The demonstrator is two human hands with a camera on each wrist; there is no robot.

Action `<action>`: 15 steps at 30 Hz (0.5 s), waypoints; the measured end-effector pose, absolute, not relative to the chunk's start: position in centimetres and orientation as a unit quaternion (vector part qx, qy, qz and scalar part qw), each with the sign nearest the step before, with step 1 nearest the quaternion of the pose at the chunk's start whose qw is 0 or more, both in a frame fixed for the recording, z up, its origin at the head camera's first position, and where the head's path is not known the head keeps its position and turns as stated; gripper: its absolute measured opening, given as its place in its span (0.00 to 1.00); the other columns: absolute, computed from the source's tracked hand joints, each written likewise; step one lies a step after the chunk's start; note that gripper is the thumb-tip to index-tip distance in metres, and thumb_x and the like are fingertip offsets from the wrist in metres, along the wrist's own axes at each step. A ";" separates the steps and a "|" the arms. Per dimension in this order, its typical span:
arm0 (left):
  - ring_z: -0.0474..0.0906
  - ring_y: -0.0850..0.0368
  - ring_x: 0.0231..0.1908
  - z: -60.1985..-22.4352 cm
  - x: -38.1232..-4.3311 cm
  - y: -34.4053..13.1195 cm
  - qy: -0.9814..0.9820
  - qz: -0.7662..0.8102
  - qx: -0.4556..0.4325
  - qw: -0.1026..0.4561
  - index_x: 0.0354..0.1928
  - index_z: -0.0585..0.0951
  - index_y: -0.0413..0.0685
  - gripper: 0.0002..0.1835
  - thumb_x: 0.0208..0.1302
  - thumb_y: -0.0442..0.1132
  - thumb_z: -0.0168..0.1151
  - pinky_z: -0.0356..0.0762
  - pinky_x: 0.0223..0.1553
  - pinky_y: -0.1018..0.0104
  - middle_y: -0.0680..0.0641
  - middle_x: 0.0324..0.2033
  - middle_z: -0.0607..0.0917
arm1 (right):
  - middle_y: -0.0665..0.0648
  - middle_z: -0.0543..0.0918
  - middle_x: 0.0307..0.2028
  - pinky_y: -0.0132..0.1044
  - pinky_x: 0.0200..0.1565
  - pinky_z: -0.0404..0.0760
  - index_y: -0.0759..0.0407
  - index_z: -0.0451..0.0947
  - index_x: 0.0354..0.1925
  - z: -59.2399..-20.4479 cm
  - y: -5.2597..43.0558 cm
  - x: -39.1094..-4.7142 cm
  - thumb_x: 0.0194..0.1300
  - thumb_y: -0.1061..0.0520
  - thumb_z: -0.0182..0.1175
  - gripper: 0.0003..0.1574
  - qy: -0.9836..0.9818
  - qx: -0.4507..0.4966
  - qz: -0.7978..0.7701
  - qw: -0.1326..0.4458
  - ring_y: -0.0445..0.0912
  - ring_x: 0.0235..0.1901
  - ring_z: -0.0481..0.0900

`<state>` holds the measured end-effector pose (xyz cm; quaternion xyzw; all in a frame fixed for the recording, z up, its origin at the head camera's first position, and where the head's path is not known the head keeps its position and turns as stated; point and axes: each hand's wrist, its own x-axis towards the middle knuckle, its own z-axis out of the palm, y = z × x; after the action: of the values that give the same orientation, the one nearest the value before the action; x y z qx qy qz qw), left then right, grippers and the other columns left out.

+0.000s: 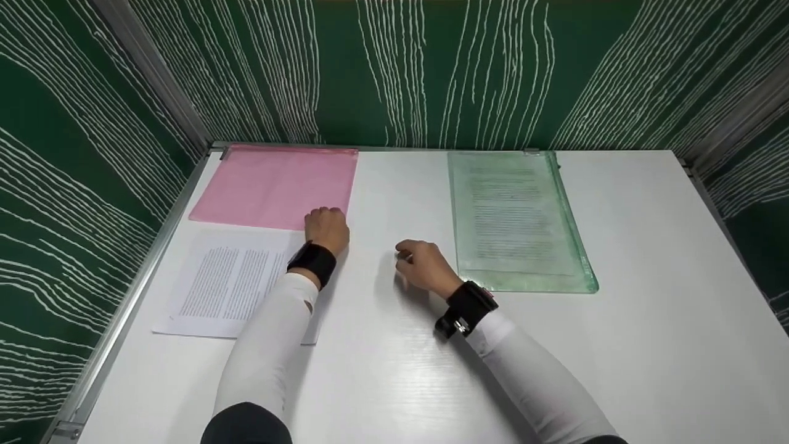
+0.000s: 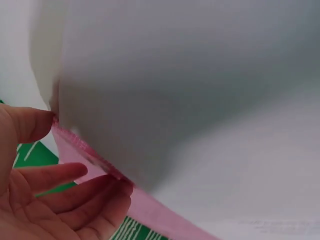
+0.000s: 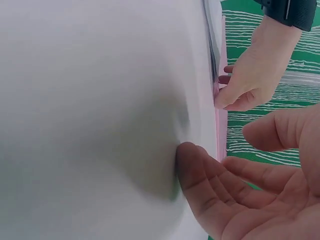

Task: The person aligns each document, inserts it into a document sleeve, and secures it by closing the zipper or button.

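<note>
A translucent pink plastic folder [image 1: 277, 185] lies at the back left of the white table. At its near right corner, my left hand [image 1: 327, 229] pinches the folder's edge; the left wrist view shows the thumb [image 2: 37, 125] at the corner and the fingertips along the pink rim. Printed sheets of paper [image 1: 216, 290] lie just in front of the folder, partly hidden under my left forearm. My right hand [image 1: 425, 266] hovers low over the tabletop between the two folders, fingers loosely curved around nothing. In the right wrist view its fingertips are close to the white surface.
A translucent green folder [image 1: 518, 222] with a printed page inside lies right of my right hand, its far end at the table's back edge. Green panels with white wavy lines [image 1: 394, 74] enclose the table [image 1: 653, 345] at the back and sides.
</note>
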<state>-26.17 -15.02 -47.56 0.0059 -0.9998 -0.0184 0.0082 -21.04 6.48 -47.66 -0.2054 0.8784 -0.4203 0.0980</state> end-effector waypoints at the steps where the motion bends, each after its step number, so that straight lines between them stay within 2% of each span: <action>1: 0.84 0.40 0.42 -47.6 -26.3 -14.9 -1.000 -0.006 -0.003 0.014 0.42 0.86 0.30 0.12 0.71 0.32 0.56 0.82 0.45 0.50 0.35 0.38 0.87 | 0.68 0.87 0.47 0.48 0.52 0.83 0.77 0.78 0.56 -47.6 6.5 -21.2 0.65 0.66 0.56 0.23 0.877 -0.201 -0.423 0.105 0.60 0.48 0.86; 4: 0.87 0.43 0.37 -47.8 -26.6 -14.5 -0.998 0.020 -0.026 0.044 0.38 0.88 0.33 0.10 0.70 0.30 0.57 0.85 0.38 0.52 0.37 0.34 0.88 | 0.68 0.86 0.48 0.45 0.49 0.85 0.76 0.78 0.58 -47.5 6.4 -21.5 0.67 0.65 0.56 0.23 0.873 -0.190 -0.432 0.123 0.58 0.44 0.88; 8: 0.88 0.47 0.32 -48.2 -26.8 -14.3 -0.993 0.027 -0.030 0.115 0.34 0.87 0.34 0.09 0.67 0.26 0.59 0.86 0.31 0.54 0.40 0.30 0.88 | 0.68 0.85 0.49 0.40 0.40 0.86 0.75 0.76 0.61 -47.3 6.2 -21.7 0.71 0.64 0.55 0.23 0.855 -0.165 -0.466 0.157 0.55 0.36 0.89; 11: 0.87 0.47 0.29 -48.1 -26.5 -14.1 -0.986 0.015 -0.033 0.165 0.30 0.85 0.35 0.07 0.65 0.25 0.60 0.85 0.29 0.54 0.39 0.27 0.88 | 0.68 0.85 0.47 0.40 0.38 0.86 0.74 0.75 0.63 -47.3 6.1 -21.9 0.74 0.62 0.54 0.24 0.832 -0.134 -0.503 0.190 0.55 0.36 0.88; 15: 0.87 0.46 0.28 -47.3 -25.5 -13.4 -0.981 -0.007 -0.059 0.183 0.29 0.83 0.36 0.07 0.65 0.26 0.61 0.85 0.29 0.54 0.38 0.26 0.87 | 0.66 0.86 0.45 0.41 0.40 0.86 0.72 0.75 0.63 -47.5 5.9 -22.3 0.73 0.59 0.55 0.25 0.807 -0.085 -0.543 0.217 0.54 0.39 0.87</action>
<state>-25.47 -13.38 -47.26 -0.0588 -0.9813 -0.0071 0.1832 -22.35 5.93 -47.53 -0.0848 0.8071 -0.5427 0.2166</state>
